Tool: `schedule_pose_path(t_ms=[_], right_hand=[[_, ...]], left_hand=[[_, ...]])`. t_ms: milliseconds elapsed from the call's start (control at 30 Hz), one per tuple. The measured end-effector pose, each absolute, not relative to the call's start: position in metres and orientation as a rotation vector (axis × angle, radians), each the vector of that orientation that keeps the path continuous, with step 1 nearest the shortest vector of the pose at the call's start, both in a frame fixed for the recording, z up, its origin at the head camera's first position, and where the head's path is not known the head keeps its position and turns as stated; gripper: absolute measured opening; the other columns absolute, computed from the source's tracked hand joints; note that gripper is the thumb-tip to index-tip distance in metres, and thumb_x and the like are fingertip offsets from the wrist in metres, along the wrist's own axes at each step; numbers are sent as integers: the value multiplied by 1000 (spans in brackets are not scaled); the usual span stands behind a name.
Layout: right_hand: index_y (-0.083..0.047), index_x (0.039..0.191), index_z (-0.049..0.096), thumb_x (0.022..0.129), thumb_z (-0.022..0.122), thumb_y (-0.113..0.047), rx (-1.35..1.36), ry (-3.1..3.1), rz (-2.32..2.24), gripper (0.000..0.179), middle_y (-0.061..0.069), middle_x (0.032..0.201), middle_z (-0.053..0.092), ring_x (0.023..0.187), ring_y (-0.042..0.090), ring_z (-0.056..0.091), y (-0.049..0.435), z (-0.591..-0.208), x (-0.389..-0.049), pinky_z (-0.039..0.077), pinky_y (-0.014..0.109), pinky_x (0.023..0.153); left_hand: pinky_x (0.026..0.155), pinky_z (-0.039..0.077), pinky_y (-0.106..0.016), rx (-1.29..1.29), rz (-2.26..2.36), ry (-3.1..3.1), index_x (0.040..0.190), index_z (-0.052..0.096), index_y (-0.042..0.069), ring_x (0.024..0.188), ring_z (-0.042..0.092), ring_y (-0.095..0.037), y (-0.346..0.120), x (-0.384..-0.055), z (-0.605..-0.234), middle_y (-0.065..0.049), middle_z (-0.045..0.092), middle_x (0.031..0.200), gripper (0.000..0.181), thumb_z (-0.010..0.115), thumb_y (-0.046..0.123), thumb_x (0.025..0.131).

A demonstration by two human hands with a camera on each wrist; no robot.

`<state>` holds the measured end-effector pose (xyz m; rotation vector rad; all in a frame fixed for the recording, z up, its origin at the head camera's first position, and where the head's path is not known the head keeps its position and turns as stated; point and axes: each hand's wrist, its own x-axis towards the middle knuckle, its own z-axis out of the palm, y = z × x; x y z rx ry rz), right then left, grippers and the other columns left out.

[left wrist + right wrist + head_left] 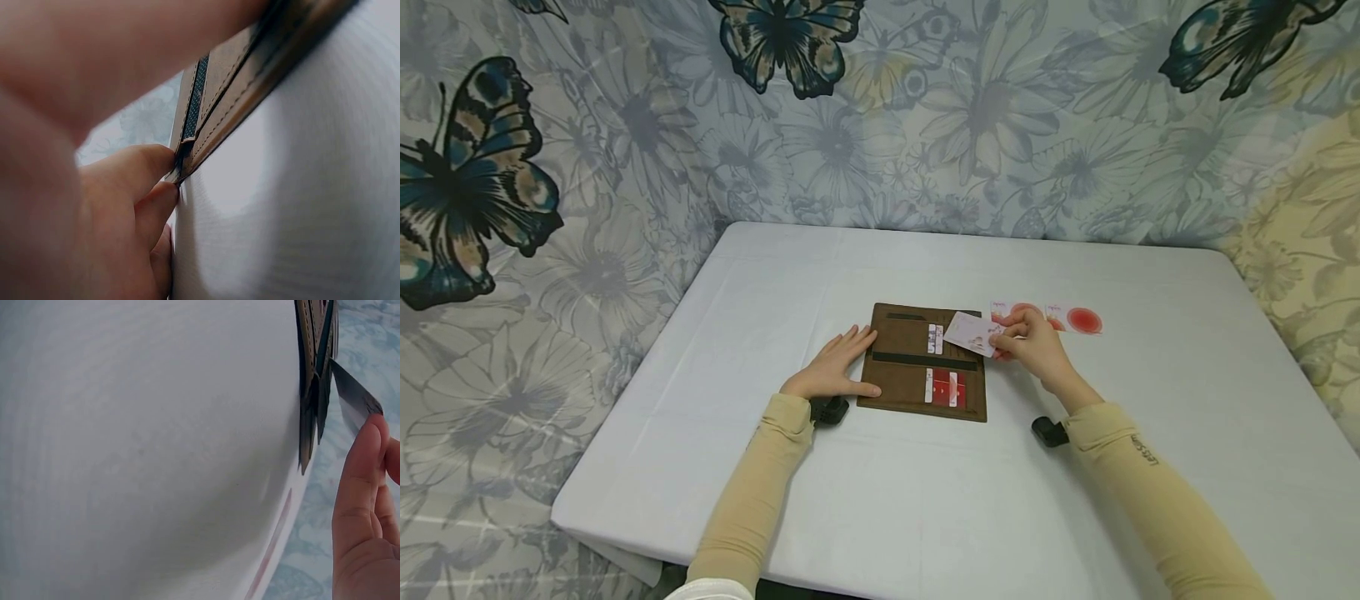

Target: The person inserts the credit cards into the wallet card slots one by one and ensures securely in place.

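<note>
A brown card wallet (910, 340) lies spread flat on the white table, with red and white cards (946, 388) in its lower pocket and white-edged cards (935, 339) in the upper one. Along the wallet's left edge rests my left hand (835, 367), fingers spread; the left wrist view shows its fingertips touching the leather. My right hand (1033, 346) pinches a white card with a faint print (972, 333) between thumb and fingers. That card is tilted over the wallet's upper right part. In the right wrist view the pinched card (355, 394) has its far corner close by the wallet's pockets.
Cards with red round prints (1084, 320) lie on the white table (820, 275) behind and right of my right hand, partly hidden by it. A cloth with flowers and butterflies (992, 125) hangs behind the table. Black wrist cameras (1049, 432) sit under both wrists.
</note>
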<state>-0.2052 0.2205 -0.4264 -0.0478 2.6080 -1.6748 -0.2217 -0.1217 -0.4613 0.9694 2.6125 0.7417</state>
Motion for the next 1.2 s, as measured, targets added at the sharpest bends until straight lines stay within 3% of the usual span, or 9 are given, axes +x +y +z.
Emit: schedule_pose_path(t_ms=[1200], right_hand=[[15,113,54,86,63,-1,22,2496,-1532,32,6,70,60,57,11,56,218,-426,-220,52,23,58]], left_hand=[[110,-2,-42,975,748,2613,149,12,6,139,-3,-26,-122,-222,-462,-11,6,154,100,68,49,79]])
